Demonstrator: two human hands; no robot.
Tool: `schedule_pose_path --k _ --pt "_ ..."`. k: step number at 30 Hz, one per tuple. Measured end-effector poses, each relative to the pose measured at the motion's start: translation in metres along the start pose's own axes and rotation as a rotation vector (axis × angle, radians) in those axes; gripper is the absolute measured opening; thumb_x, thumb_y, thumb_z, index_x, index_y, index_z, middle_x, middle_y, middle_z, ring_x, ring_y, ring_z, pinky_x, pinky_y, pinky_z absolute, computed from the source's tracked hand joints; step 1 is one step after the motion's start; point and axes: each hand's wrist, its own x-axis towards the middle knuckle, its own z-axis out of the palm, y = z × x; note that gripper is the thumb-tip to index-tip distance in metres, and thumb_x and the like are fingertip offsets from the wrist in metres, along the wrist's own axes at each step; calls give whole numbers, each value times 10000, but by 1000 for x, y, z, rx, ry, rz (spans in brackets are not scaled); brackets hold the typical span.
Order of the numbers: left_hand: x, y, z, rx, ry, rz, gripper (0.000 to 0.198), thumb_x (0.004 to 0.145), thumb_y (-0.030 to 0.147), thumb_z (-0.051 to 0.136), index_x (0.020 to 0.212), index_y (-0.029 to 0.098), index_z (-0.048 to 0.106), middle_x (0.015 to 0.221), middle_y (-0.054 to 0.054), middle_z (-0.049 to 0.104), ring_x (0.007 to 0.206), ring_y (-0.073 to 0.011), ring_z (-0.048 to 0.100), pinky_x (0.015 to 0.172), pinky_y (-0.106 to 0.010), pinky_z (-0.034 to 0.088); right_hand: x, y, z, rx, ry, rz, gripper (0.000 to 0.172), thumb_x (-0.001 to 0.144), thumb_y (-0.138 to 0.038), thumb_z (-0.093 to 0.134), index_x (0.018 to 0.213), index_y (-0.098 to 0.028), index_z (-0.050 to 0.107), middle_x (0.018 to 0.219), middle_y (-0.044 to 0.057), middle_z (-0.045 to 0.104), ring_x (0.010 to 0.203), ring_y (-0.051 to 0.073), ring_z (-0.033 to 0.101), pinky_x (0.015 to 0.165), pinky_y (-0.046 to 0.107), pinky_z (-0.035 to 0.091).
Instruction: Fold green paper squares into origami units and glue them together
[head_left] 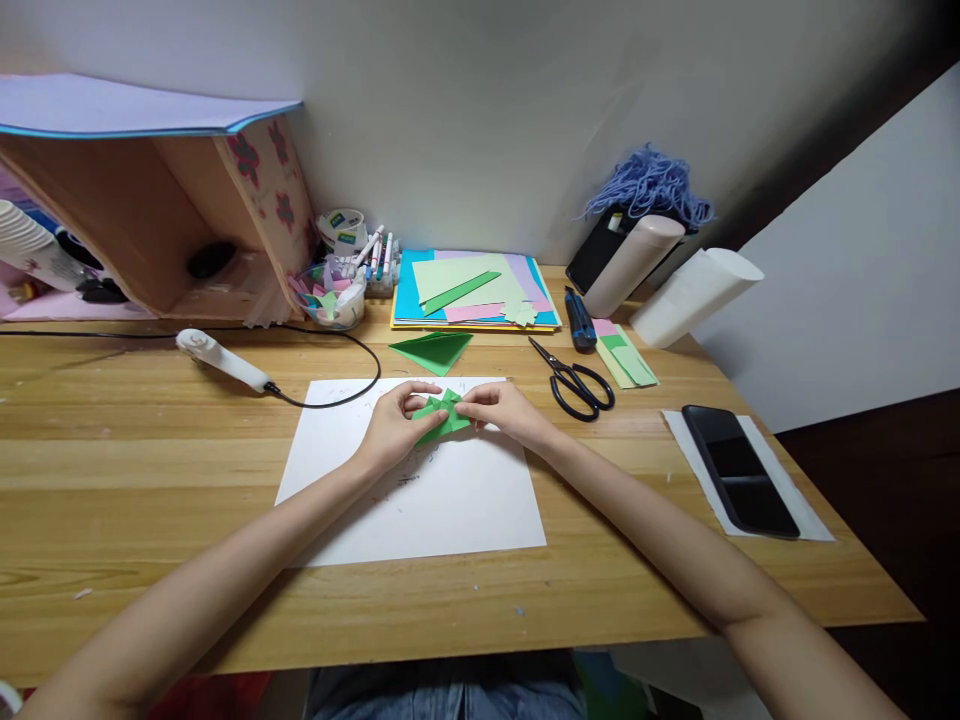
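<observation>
A folded piece of green paper (444,418) is held between my two hands, just above a white sheet (450,500). My left hand (397,420) grips its left side, thumb on top. At its right edge, my right hand (504,410) pinches it between thumb and fingers. Part of the folded paper is hidden under the fingers. Just beyond the hands lies another green piece folded to a triangle (439,350). Black-handled scissors (574,383) rest to the right of my right hand. Small dark marks or scraps dot the white sheet.
Coloured paper sheets (405,290) are stacked at the back, beside a tub of scraps (334,300) and markers (379,255). A white corded device (221,358) lies left. At right are a box cutter (580,322), paper rolls (697,295) and a phone (739,470).
</observation>
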Motion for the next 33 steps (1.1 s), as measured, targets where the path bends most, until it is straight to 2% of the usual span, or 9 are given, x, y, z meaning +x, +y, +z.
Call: schedule_pose_path --k 3,9,12,19,21,24,27,33 --pt "0 0 -1 19 -2 -5 397 632 350 687 961 149 593 658 -6 605 568 -113 527 520 -214 398 1 -2 -8 -16 -141 41 284 660 -400 676 651 -117 649 555 11 591 534 100 530 512 213 387" --pt "2 -3 0 12 14 9 377 627 329 678 942 142 588 702 -27 618 623 -131 545 562 -232 411 0 -1 -2 -16 -65 41 298 641 -408 690 616 -119 625 521 2 583 496 93 522 487 207 381" --pt "1 -4 1 42 28 46 333 647 291 658 935 145 578 659 0 571 611 -120 515 565 -227 388 0 2 1 -29 -46 20 309 657 -419 677 609 -123 601 518 -3 569 481 87 504 479 206 372" --pt "-4 2 3 23 -49 78 361 642 225 637 992 173 566 555 74 382 518 -83 387 526 -202 309 1 3 -3 -128 -185 -67 352 781 -482 535 650 -156 546 522 -37 501 470 83 463 495 213 353" --pt "-4 3 3 -3 -81 73 385 634 226 642 1008 180 566 559 79 356 519 -81 372 528 -201 304 0 3 0 -165 -139 -122 386 817 -485 481 600 -166 495 517 -44 464 470 80 420 490 215 322" --pt "-4 1 3 -9 -106 74 383 651 234 635 1023 183 561 573 75 358 528 -84 370 532 -204 303 -2 6 6 -263 2 -228 426 845 -463 445 534 -174 407 517 -41 396 516 90 377 515 226 293" --pt "-4 -2 3 -15 -126 83 375 681 249 624 1043 184 549 586 68 384 539 -87 383 537 -207 310 -6 8 13 -328 105 -288 401 856 -436 431 550 -181 389 538 -36 380 538 99 363 533 235 286" --pt "-1 -6 3 -8 -111 93 378 706 301 636 1054 185 546 602 60 414 566 -92 416 557 -208 331 -10 8 19 -368 179 -316 365 870 -408 416 580 -188 392 545 -35 398 530 101 363 535 240 285"
